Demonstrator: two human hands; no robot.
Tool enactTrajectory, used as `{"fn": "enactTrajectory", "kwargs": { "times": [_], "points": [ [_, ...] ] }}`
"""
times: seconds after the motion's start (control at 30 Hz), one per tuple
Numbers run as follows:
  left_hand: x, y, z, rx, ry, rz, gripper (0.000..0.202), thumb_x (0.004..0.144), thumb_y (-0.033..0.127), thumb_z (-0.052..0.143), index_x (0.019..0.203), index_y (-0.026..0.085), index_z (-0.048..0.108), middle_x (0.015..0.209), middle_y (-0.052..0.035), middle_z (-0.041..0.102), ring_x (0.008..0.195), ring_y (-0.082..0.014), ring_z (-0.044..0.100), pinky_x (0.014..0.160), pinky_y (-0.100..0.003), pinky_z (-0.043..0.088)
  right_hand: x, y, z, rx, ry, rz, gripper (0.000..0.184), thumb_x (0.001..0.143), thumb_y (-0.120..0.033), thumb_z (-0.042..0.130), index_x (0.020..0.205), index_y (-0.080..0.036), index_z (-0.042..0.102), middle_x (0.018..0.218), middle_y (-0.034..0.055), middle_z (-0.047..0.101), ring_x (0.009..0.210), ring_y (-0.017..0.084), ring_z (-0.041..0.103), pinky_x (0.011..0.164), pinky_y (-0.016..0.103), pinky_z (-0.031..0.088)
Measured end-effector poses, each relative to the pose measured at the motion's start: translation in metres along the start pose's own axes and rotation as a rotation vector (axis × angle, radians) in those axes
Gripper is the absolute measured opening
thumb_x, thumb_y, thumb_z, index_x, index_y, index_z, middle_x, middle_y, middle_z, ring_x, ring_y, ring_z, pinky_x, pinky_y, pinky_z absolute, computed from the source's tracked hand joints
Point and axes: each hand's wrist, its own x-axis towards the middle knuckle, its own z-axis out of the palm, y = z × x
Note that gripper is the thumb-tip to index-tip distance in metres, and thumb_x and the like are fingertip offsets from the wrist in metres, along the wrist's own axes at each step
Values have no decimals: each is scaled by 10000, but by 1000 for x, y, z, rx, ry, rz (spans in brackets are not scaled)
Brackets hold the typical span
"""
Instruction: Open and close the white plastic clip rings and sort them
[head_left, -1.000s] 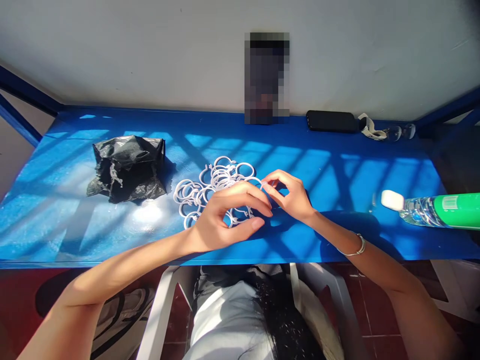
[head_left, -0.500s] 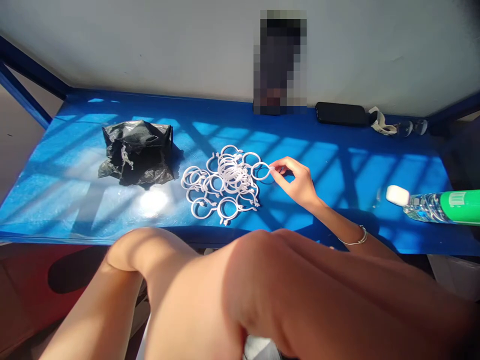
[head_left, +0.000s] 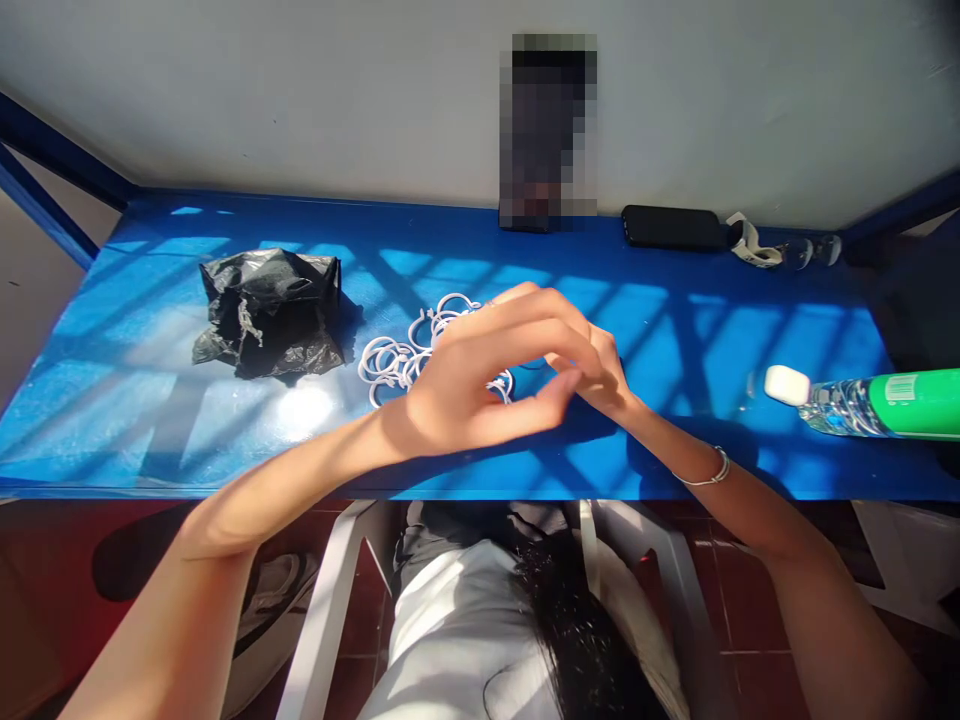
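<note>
A pile of white plastic rings (head_left: pixel 384 360) with small clasp ends lies on the blue table (head_left: pixel 247 440), partly covered by my left hand (head_left: pixel 487 375). That hand arches over the pile, its thumb and index fingertips brought together in front of my right hand. Whatever is between those fingertips, if anything, cannot be made out. My right hand (head_left: pixel 600 370) is at the right side of the pile, fingers pinched and partly hidden behind the left. The white plastic ring it gripped a moment earlier is screened by my left hand now.
A crumpled black plastic bag (head_left: pixel 270 310) sits left of the pile. Along the back lie a black phone (head_left: pixel 671 228), a whitish strap (head_left: pixel 752 245) and glasses (head_left: pixel 810 250). A green-labelled bottle (head_left: pixel 840 405) lies at right. A blurred-out upright object (head_left: pixel 547 130) leans against the wall.
My left hand has come up from low in front and now reaches over the rings to my right hand. The right hand stays nearly in place.
</note>
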Motion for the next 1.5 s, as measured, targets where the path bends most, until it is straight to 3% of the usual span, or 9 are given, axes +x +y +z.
{"fn": "enactTrajectory", "kwargs": {
  "times": [0.03,0.13,0.23,0.33,0.5,0.73,1.0,1.23,1.5],
  "points": [
    [-1,-19,3,38,22,31,149,952,217,547,1014,162,670,974,-83,700,925,-213,661,829,-405,561,0,-1,0,15,5,-3,182,930,-333,587,907,-178,679,841,34,698,751,179,659,678,296,539],
    [-19,-70,14,161,-51,-119,483,893,368,672,1299,133,556,1266,-159,626,1182,-286,585,995,-460,492,-1,-5,-1,79,28,-9,151,918,-326,634,896,-189,694,841,28,714,707,171,662,658,294,535],
    [-38,-92,21,209,-154,-207,612,856,423,716,1363,148,512,1289,-152,622,1208,-295,568,1044,-465,442,-3,-7,1,140,27,13,161,919,-355,666,886,-204,709,879,37,732,740,182,681,671,299,544],
    [-44,-91,24,242,-200,-196,515,864,431,712,1279,154,584,1211,-140,662,1146,-287,593,1041,-467,420,-4,-8,2,195,29,28,151,911,-359,689,879,-214,714,880,35,738,773,192,696,677,300,549],
    [-44,-89,25,179,-140,-126,426,883,436,693,1172,128,638,1034,-116,697,996,-244,626,940,-405,465,-5,-10,2,210,-11,16,84,913,-300,683,924,-227,725,882,16,735,770,176,692,650,278,547],
    [-44,-84,22,-49,-138,-176,399,904,493,647,1079,137,689,881,-67,693,828,-187,617,767,-323,486,-7,-12,-3,152,21,-207,125,934,-319,671,1022,-259,738,949,24,743,808,180,687,777,330,589],
    [-37,-69,17,-176,-207,-271,491,1030,495,383,984,157,736,819,-55,718,772,-171,624,743,-310,485,-11,-14,1,185,106,-144,127,905,-358,717,953,-250,763,895,31,761,772,193,710,722,328,601],
    [-38,-68,20,-267,-176,-346,468,1040,449,392,954,159,750,801,-51,739,750,-152,686,701,-264,518,-11,-14,1,187,65,-114,146,908,-369,709,953,-242,765,885,31,760,745,185,701,710,321,597],
    [-38,-72,19,-304,-176,-391,492,1032,445,405,841,139,738,799,-63,731,742,-157,672,693,-261,520,-10,-16,-1,124,60,-227,110,929,-299,684,1011,-261,747,904,11,760,707,163,686,677,299,584]
  ]
}}
